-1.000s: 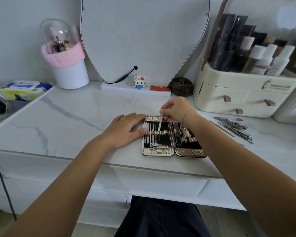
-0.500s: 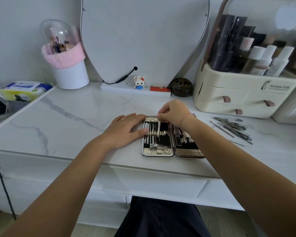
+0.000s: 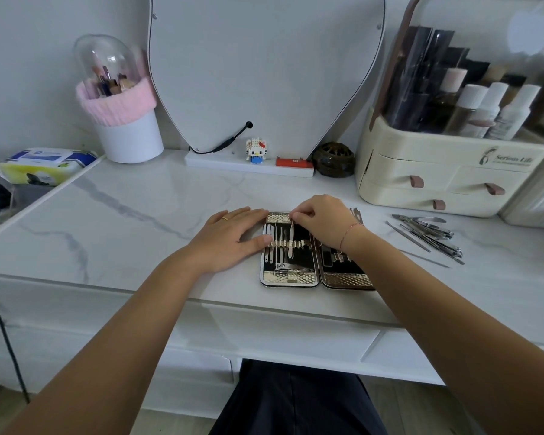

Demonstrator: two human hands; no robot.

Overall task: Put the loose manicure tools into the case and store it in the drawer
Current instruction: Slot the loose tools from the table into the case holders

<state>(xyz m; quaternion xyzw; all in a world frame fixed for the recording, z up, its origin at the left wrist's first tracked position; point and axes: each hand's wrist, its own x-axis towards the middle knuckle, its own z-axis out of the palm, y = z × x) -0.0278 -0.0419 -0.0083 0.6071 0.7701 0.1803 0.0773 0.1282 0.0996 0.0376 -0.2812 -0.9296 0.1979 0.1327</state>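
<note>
One slim tool [image 3: 291, 239] is pinched at its top by the curled fingers of the right hand [image 3: 324, 221]. It is judged to be mid-way into the elastic band of the open case [image 3: 291, 277], which lies flat on the tabletop [image 3: 139, 221] just below those fingers. The case's edge is touched by the left hand [image 3: 233, 237], fingers straight and close together. Loose tools [image 3: 427, 233] lie well right of the fingers and are to be fetched next, with nothing between. A drawer organizer [image 3: 446, 183] stands beyond them.

The gold case [image 3: 291, 279] lies open flat on the desktop, loose steel tools [image 3: 431, 233] piled right.
</note>
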